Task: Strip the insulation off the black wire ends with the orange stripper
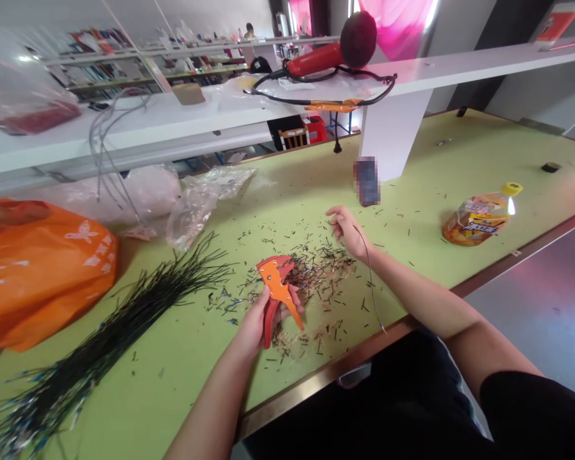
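Wrapped round the handles of an orange and red wire stripper, my left hand holds the tool just above the green tabletop. My right hand is raised to the right of the tool, its fingers curled around a thin dark wire. The wire hangs down past my wrist toward the table's front edge. Under and between both hands lie scattered black insulation scraps. To the left, a large bundle of black wires stretches diagonally across the table, with blue and white bits at its near end.
An orange bag stands at the left, near clear plastic bags. A blurred-out phone-like object leans on the shelf's support. A yellow-capped bottle lies tilted at the right. A red heat gun rests on the white shelf.
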Motion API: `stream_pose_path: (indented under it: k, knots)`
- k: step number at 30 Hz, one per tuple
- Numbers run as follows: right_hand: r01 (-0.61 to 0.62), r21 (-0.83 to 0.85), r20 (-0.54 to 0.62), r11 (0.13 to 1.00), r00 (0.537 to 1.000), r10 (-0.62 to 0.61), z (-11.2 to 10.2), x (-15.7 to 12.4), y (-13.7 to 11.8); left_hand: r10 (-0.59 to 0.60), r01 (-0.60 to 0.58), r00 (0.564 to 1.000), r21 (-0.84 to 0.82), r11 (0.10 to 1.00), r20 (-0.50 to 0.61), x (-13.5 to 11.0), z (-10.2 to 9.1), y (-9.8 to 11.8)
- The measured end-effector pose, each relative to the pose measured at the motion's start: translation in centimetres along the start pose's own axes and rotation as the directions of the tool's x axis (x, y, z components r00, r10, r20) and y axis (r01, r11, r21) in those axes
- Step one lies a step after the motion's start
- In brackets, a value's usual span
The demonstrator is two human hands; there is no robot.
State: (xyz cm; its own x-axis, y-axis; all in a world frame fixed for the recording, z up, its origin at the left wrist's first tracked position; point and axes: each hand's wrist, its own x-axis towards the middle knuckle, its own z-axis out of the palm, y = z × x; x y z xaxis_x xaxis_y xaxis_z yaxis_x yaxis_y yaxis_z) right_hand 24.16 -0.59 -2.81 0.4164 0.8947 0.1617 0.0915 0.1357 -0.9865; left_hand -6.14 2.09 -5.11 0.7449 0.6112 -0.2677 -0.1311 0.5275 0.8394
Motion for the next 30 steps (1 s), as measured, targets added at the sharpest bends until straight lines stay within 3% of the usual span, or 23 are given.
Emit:
stream_pose_path:
  k: [5, 11, 19, 30]
  knots:
    - [-0.126, 0.291, 0.196, 0.948, 0.978, 0.07, 2.8, -3.4, -1.5, 0.051, -0.047, 0.998, -0.127, 0.991, 0.035, 0.2, 0.1, 0.2]
    - [-0.088, 0.252, 0.364, 0.964, 0.931, -0.01, 2.4, -4.6, -0.4, 0.035, -0.02, 0.994, -0.145, 0.989, 0.104, 0.2, 0.3, 0.4]
    - [0.001, 0.244, 0.415, 0.97, 0.904, -0.105, 3.5, -5.5, -1.0, 0.029, -0.005, 0.974, -0.109, 0.994, 0.223, 0.0, 0.1, 0.3]
    - [-0.149, 0.426, 0.317, 0.893, 0.948, 0.007, 3.2, -5.1, -0.3, -0.019, 0.049, 0.969, -0.114, 0.992, 0.247, 0.1, 0.2, 0.4]
